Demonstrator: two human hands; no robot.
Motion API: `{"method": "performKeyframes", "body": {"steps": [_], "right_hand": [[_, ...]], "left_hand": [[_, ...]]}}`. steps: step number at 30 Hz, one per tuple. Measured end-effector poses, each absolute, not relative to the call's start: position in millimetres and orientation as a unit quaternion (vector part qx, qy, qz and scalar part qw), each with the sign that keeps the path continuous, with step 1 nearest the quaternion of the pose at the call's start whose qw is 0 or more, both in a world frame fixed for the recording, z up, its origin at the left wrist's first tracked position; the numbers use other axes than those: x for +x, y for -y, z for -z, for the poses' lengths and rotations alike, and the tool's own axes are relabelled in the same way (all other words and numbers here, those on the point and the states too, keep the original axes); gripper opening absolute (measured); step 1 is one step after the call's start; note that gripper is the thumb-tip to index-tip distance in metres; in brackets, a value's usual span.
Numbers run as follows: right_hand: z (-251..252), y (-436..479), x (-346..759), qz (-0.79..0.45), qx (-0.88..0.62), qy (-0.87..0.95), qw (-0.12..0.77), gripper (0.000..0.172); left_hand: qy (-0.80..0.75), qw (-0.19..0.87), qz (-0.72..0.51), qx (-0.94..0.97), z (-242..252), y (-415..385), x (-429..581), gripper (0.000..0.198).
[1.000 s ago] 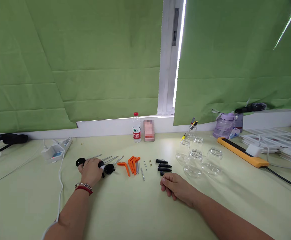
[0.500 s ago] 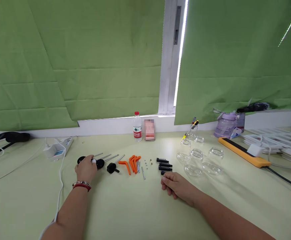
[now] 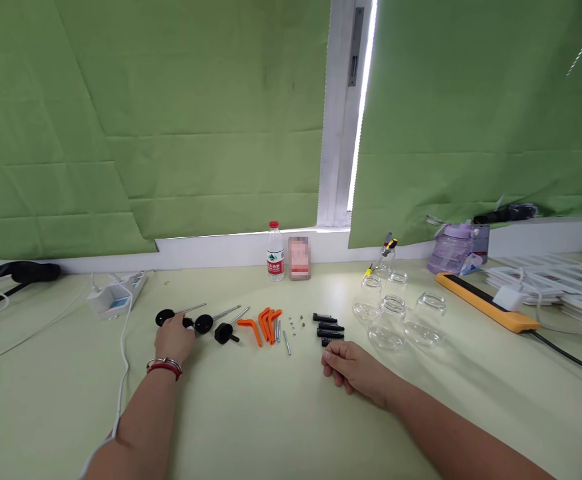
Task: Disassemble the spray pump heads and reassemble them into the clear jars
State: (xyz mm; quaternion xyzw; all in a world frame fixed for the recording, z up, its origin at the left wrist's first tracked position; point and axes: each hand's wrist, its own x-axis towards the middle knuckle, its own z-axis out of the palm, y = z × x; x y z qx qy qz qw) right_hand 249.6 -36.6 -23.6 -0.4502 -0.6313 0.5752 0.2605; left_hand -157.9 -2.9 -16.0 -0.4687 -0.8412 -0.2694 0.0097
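The left hand (image 3: 173, 339) curls over what seems a black knobbed pin (image 3: 187, 323) at the row's left end, while the right hand (image 3: 353, 367), loosely curled and empty, rests near the black clips (image 3: 329, 328), so a careless sweep could scatter the neighbouring pins (image 3: 215, 322).

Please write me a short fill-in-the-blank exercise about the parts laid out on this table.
1. The left hand rests on the row of black knobs with metal ____.
2. The bent plastic pieces beside the knobs are coloured ____.
3. The right hand lies just in front of the small ____ ribbed plugs.
4. The empty jars to the right of the plugs are made of clear ____.

Missing words: rods; orange; black; glass
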Motion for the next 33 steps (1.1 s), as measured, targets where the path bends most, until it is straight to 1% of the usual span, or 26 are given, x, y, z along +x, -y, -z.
{"method": "performKeyframes", "body": {"steps": [4, 9, 14, 17, 18, 20, 21, 23, 25, 27, 30, 33], "right_hand": [[24, 36, 250, -0.578, -0.447, 0.632, 0.258, 0.026], [24, 35, 250, -0.58, -0.446, 0.63, 0.26, 0.026], [22, 37, 249, -0.574, -0.449, 0.635, 0.257, 0.024], [21, 39, 249, -0.565, -0.456, 0.641, 0.247, 0.022], [20, 39, 249, -0.554, -0.461, 0.649, 0.245, 0.021], [18, 37, 250, -0.492, -0.478, 0.682, 0.253, 0.019], [16, 35, 250, -0.445, -0.487, 0.703, 0.265, 0.018], [11, 30, 251, -0.349, -0.506, 0.733, 0.29, 0.019], [5, 22, 249, -0.291, -0.519, 0.747, 0.295, 0.021], [0, 11, 244, -0.239, -0.528, 0.771, 0.264, 0.022], [-5, -8, 231, -0.134, -0.526, 0.815, 0.203, 0.024], [-4, -27, 214, -0.094, -0.524, 0.828, 0.176, 0.025]], "left_hand": [[0.836, 0.008, 0.338, -0.433, 16, 2, -158, 0.051], [0.8, -0.01, 0.476, -0.366, 7, 3, -147, 0.049], [0.719, -0.099, 0.609, -0.32, -3, 6, -110, 0.048], [0.662, -0.162, 0.64, -0.355, -13, 18, -76, 0.036], [0.639, -0.2, 0.64, -0.377, -16, 23, -65, 0.033], [0.567, -0.335, 0.608, -0.444, -22, 35, -45, 0.032], [0.548, -0.375, 0.566, -0.489, -25, 41, -36, 0.031], [0.516, -0.414, 0.45, -0.599, -27, 50, -25, 0.027], [0.49, -0.385, 0.351, -0.699, -27, 55, -20, 0.021], [0.477, -0.346, 0.28, -0.758, -25, 56, -20, 0.017], [0.48, -0.335, 0.221, -0.78, -22, 56, -24, 0.019], [0.487, -0.341, 0.183, -0.783, -22, 57, -27, 0.02]]}}
